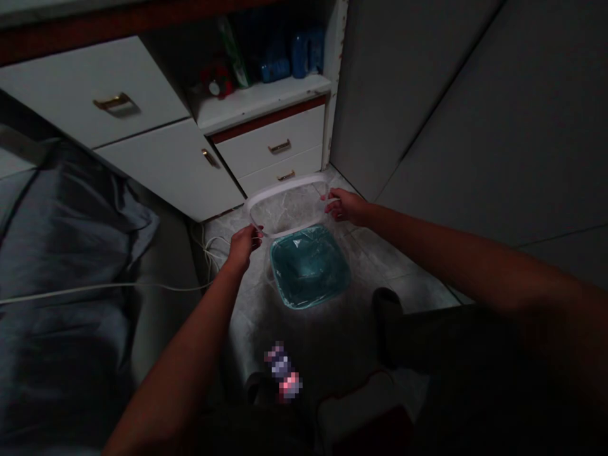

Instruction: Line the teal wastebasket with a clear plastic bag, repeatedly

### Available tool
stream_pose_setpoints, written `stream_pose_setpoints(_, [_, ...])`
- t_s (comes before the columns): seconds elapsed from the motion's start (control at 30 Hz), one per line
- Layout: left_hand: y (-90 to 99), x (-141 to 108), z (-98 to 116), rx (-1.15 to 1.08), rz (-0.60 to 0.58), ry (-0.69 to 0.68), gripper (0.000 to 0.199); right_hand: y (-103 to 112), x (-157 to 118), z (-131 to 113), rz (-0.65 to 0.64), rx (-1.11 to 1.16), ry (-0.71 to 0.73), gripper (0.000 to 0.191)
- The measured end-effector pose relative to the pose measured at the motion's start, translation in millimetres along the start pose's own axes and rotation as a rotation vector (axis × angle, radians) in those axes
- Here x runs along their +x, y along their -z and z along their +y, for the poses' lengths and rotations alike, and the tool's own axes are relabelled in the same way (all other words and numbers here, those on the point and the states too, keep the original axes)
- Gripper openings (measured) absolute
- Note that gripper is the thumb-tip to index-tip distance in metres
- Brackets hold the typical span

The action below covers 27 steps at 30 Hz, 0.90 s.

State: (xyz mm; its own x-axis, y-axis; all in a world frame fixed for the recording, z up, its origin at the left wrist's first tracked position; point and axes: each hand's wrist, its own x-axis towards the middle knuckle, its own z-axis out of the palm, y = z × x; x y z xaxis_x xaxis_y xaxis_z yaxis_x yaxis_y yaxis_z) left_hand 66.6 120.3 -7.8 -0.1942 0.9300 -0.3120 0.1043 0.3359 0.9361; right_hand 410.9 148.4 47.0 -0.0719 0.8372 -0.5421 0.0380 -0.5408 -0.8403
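A white rectangular rim ring (pixel 286 185) with rounded corners is held up between my two hands. My left hand (pixel 244 246) pinches its near left corner, and my right hand (pixel 344 206) grips its right side. Just below and nearer to me, a teal trash bin (pixel 311 269) stands on the floor. A clear plastic bag (pixel 335 244) lines the bin, its edge folded out over the top. The ring is apart from most of the bin's opening, beyond its far edge; whether they touch there I cannot tell.
A white cabinet (pixel 166 164) with drawers stands ahead, blue bottles (pixel 306 54) on its open shelf. Grey panels (pixel 475 126) rise at right. White cables (pixel 209 250) and a grey cloth (pixel 61 253) are at left. A blurred-out patch (pixel 284 370) lies near my feet.
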Motion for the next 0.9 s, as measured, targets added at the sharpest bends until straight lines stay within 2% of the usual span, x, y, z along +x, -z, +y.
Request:
stream_pose_setpoints(0.07, [5.0,-13.9,1.8,0.008,-0.027,0.001,0.046,2.0,-19.5,-1.7,-0.010,-0.085,-0.021,0.037])
stream_pose_setpoints(0.13, [10.5,-29.1,-4.5,0.051,-0.070,-0.038,0.046,5.5,-39.3,9.8,-0.031,-0.205,-0.034,0.030])
stream_pose_setpoints(0.27, [21.5,-60.9,-36.4,0.241,-0.227,-0.193,0.053,13.0,-67.2,51.1,-0.148,-0.430,-0.107,0.026])
stream_pose_setpoints(0.33, [28.1,-74.8,-55.5,0.377,-0.307,-0.293,0.066,14.8,-74.2,68.6,-0.174,-0.585,-0.145,0.025])
stream_pose_setpoints(0.4, [35.0,-85.0,-71.0,0.494,-0.359,-0.362,0.081,14.2,-78.6,78.6,-0.175,-0.805,-0.078,0.023])
stream_pose_setpoints(0.53, [43.4,-90.7,-82.6,0.619,-0.407,-0.368,0.091,1.1,-81.3,80.0,-0.095,-1.307,0.243,0.015])
stream_pose_setpoints(0.6, [44.1,-88.2,-80.8,0.658,-0.430,-0.350,0.094,-14.3,-76.3,81.4,-0.076,-1.438,0.358,0.017])
stream_pose_setpoints(0.63, [44.0,-86.6,-78.9,0.676,-0.441,-0.337,0.096,-23.9,-71.3,84.8,-0.107,-1.456,0.404,0.018])
stream_pose_setpoints(0.73, [43.6,-83.4,-72.4,0.704,-0.467,-0.308,0.096,-55.7,-44.9,107.7,-0.302,-1.431,0.493,0.029])
stream_pose_setpoints(0.8, [43.7,-83.4,-68.8,0.696,-0.491,-0.302,0.095,-74.7,-19.6,130.4,-0.403,-1.409,0.445,0.044])
stream_pose_setpoints(0.9, [43.7,-85.6,-65.1,0.688,-0.505,-0.253,0.095,-95.4,21.2,166.1,-0.414,-1.306,0.243,0.065])
